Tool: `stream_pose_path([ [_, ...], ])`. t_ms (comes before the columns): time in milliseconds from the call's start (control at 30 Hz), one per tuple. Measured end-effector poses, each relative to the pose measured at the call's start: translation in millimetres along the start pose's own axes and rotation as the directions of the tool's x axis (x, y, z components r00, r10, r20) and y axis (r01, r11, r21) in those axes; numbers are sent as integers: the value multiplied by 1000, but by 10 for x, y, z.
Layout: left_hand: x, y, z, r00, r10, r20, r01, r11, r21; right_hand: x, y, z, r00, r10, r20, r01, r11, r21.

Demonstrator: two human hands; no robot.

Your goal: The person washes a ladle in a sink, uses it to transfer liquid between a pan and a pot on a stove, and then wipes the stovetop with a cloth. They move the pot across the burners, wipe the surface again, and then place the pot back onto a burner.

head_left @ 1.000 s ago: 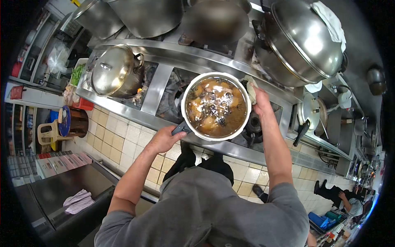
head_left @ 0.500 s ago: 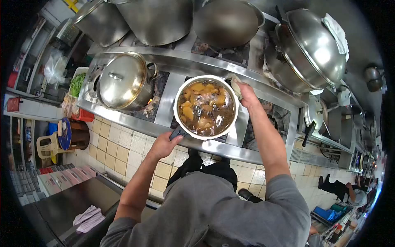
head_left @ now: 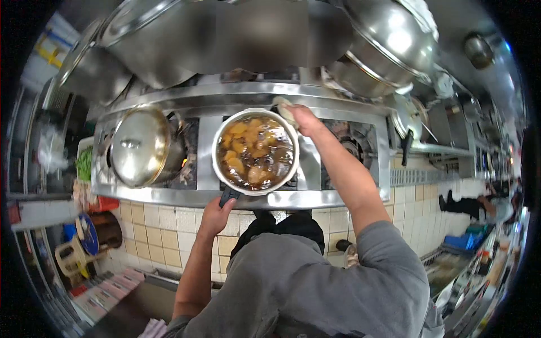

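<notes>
Head view: my left hand (head_left: pixel 215 215) has its fingers wrapped around the dark handle (head_left: pixel 229 195) at 6 o'clock of the white pot (head_left: pixel 265 191), which is full of brown stew (head_left: pixel 255 152) and over the stove (head_left: pixel 169 197); whether it rests there I cannot tell. My right hand (head_left: pixel 304 119) pinches a cloth (head_left: pixel 284 110) against the rim at 1 o'clock. A lidded steel pot (head_left: pixel 138 146) stands at 9 o'clock

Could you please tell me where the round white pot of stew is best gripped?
Two-handed: the dark handle juts from the round white pot on its near side, so take it from there, as the left hand does. Steady the far rim through the pale folded cloth, as the right hand does. It looks full, so keep it level.
</notes>
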State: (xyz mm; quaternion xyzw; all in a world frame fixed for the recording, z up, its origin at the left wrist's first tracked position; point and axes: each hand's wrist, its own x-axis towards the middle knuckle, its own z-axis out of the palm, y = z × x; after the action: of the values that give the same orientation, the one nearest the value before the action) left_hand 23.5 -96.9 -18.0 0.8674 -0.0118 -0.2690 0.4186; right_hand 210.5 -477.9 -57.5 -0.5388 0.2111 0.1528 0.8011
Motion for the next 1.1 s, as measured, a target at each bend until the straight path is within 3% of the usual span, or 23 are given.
stream_pose_path([
  [67, -4, -31, 26, 998, -1, -61, 4, 999, 49, -150, -69, 24, 995, -50, -86, 41, 994, -105],
  [133, 4, -16, 51, 998, -56, -33, 57, 998, 27, -183, -46, -103, 954, -227, -196, 190, 964, -188],
  [200, -48, 133, 6, 972, -232, 22, 233, 971, -44, -424, -13, -371, 935, -244, -256, 224, 969, -106],
  [300, -91, 52, 10, 980, -198, 25, 199, 972, -121, -1241, 65, -452, 888, -153, -434, 168, 986, -4],
  [333, -104, 19, 11, 985, -171, -8, 167, 970, -180, -1313, 224, -580, 895, -105, -434, 94, 994, -48],
  [400, -145, -57, -65, 987, -162, 9, 161, 975, -153, -1470, 511, -624, 869, -185, -458, 11, 935, -356],
  [433, -177, -117, -114, 996, -72, -50, 67, 994, -86, -1605, 605, -571, 855, -291, -429, -73, 753, -655],
  [467, -179, -148, -163, 994, 27, -103, -28, 1000, -10, -1754, 714, -482, 848, -382, -368, -160, 477, -864],
  [500, -201, -90, -237, 994, 39, -103, -40, 999, -4, -1915, 890, -356, 851, -453, -264, -161, 253, -954],
  [533, -290, 17, -352, 988, -47, -148, 49, 999, 7, -2089, 1083, -253, 858, -491, -149, -162, 15, -987],
  [567, -373, 74, -445, 972, -136, -194, 141, 990, 13, -2142, 1412, -312, 857, -492, -153, -164, 22, -986],
  [633, -510, -19, -588, 953, -83, -290, 92, 996, 17, -2012, 2100, -578, 808, -550, 211, -34, -401, -915],
  [667, -598, -29, -596, 923, -34, -385, 45, 999, 21, -1962, 2044, -604, 810, -547, 213, -26, -396, -918],
  [733, -800, -19, -549, 894, -47, -445, 50, 999, -4, -1685, 1879, -649, 829, -537, 155, 116, -106, -988],
  [767, -906, 19, -531, 866, -52, -497, 40, 999, -35, -1402, 1711, -788, 822, -518, 236, 123, -242, -962],
  [800, -944, 111, -465, 858, -47, -511, 36, 999, -31, -1119, 1427, -830, 880, -442, 176, 109, -172, -979],
  [833, -1020, 239, -385, 858, -32, -512, 40, 999, 5, -870, 1158, -868, 858, -493, 145, 111, -97, -989],
  [867, -1148, 365, -306, 863, -22, -505, 53, 997, 48, -658, 788, -839, 924, -360, 127, 64, -182, -981],
  [900, -1256, 487, -203, 861, -17, -509, 56, 997, 60, -381, 604, -911, 928, -295, 225, 91, -408, -908],
  [933, -1326, 625, -78, 866, -5, -500, 21, 999, 27, 176, 787, -1044, 898, -440, 0, 40, 82, -996],
  [967, -1353, 782, 64, 872, 16, -489, -22, 1000, -5, 67, 457, -963, 932, -360, -31, -19, 35, -999],
  [1033, -1466, 1139, 356, 887, 25, -461, -42, 999, -25, 175, 343, -977, 981, -194, 10, 22, 58, -998],
  [1100, -1510, 1406, 681, 917, 21, -398, -69, 992, -106, -198, 367, -1096, 957, -287, 37, 63, 81, -995],
])
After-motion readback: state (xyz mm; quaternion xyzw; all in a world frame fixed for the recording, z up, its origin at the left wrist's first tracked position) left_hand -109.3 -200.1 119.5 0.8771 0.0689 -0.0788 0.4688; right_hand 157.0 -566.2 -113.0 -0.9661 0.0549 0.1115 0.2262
